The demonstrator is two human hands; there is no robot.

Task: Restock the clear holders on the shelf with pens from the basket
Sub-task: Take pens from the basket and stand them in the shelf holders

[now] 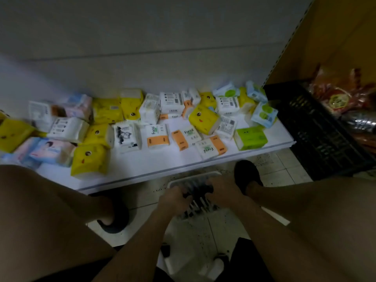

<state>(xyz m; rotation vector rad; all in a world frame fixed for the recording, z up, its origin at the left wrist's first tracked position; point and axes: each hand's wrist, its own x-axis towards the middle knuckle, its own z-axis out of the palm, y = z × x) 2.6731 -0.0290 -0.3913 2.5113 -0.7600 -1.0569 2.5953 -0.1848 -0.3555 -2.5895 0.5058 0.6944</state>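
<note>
On the far left, a bare knee (40, 210) fills the lower corner, and beyond it a foot in a dark slipper (114, 216) stands on the tiled floor (284, 169). Above these runs a low white shelf (162, 165) strewn with tissue packs: yellow ones with a cartoon face (89, 159) towards the left, orange-and-white packs marked "Facial" (157, 136) in the middle, and a green pack (251, 138) near the right end. Below the shelf's front edge, between the two feet, a white basket (195, 175) sits on the floor with dark and white pens (198, 202) lying in it. The left hand (175, 198) reaches into the basket from the left, its fingers curled round a bunch of the pens. The right hand (223, 192) is in the basket just beside it, its fingers bent down onto the pens. The dim, blurred view does not show whether this hand actually grips any. The two hands are close together but not touching, with pens showing in the gap. To the right, the other foot wears a black slipper (246, 176). Farther right, a black plastic crate (317, 127) holds red packets (337, 98).
</note>
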